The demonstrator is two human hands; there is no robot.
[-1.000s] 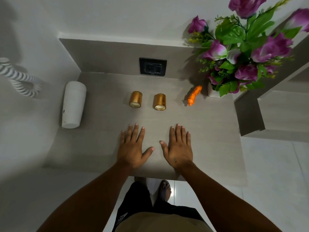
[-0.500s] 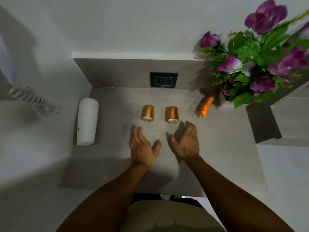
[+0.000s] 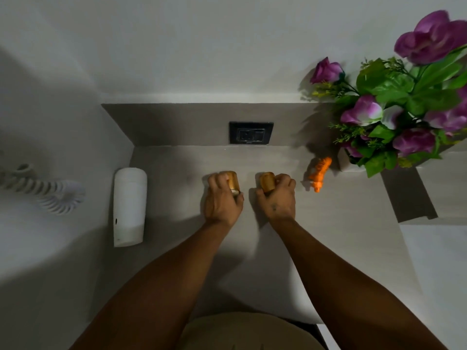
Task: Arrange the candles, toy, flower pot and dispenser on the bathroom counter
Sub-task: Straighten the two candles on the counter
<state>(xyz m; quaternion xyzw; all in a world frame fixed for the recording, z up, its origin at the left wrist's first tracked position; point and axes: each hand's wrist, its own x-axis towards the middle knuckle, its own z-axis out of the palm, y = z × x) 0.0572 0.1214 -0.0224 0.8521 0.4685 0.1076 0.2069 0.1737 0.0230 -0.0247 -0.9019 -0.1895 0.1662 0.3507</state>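
Two gold candles stand side by side on the grey counter (image 3: 341, 236). My left hand (image 3: 222, 198) is wrapped around the left candle (image 3: 233, 180). My right hand (image 3: 278, 198) grips the right candle (image 3: 267, 181). An orange toy (image 3: 319, 173) lies just right of my right hand. Behind the toy stands a white flower pot (image 3: 345, 162) with purple flowers and green leaves, its lower part mostly hidden by foliage. A white cylindrical dispenser (image 3: 129, 205) sits against the left wall, apart from both hands.
A black wall socket (image 3: 251, 132) sits in the backsplash behind the candles. A white coiled cord (image 3: 48, 193) hangs on the left wall. A raised ledge (image 3: 434, 195) borders the counter on the right. The counter's front edge is near my body.
Both hands moved forward from flat on the counter and closed around the two gold candles. The camera leaned in closer over the counter.
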